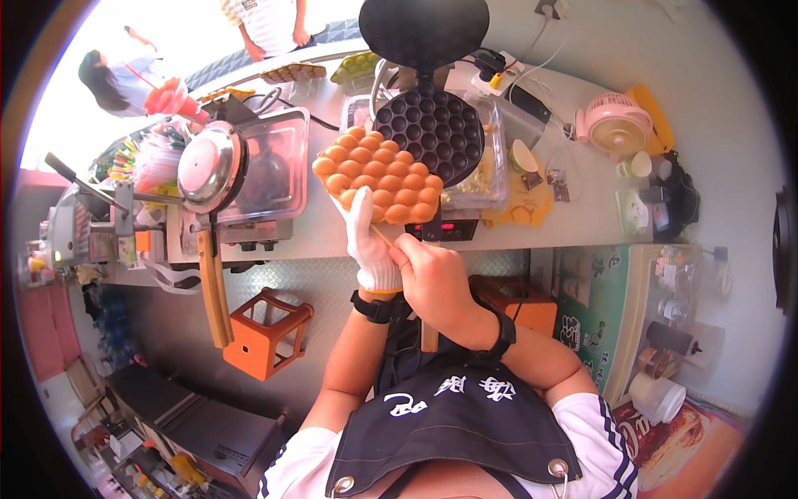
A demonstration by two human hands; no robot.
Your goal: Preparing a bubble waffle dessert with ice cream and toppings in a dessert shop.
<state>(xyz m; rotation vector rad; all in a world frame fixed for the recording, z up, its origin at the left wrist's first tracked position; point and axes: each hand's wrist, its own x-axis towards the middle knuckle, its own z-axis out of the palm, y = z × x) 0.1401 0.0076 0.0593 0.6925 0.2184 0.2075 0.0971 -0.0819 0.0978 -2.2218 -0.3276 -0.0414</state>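
Observation:
A golden-brown egg waffle [384, 175], bumpy with round bubbles, is held up in front of me. My left hand [366, 249], in a white knit glove, grips its lower left edge with the thumb on top. My bare right hand [440, 279] is closed just below the waffle, its fingers pinching a thin light-brown stick [382, 236]. Right behind the waffle, the black waffle iron [432, 125] stands open with its hollows bare. Its round lid [424, 32] is tipped back. Part of a wooden handle [429, 337] shows under my right hand.
A second, closed round waffle iron [209, 166] with a wooden handle [214, 283] is at the left, beside a clear tray [291, 166]. A pink fan [617, 125] stands at the right. Orange stools [262, 337] sit under the counter. Two people are beyond it.

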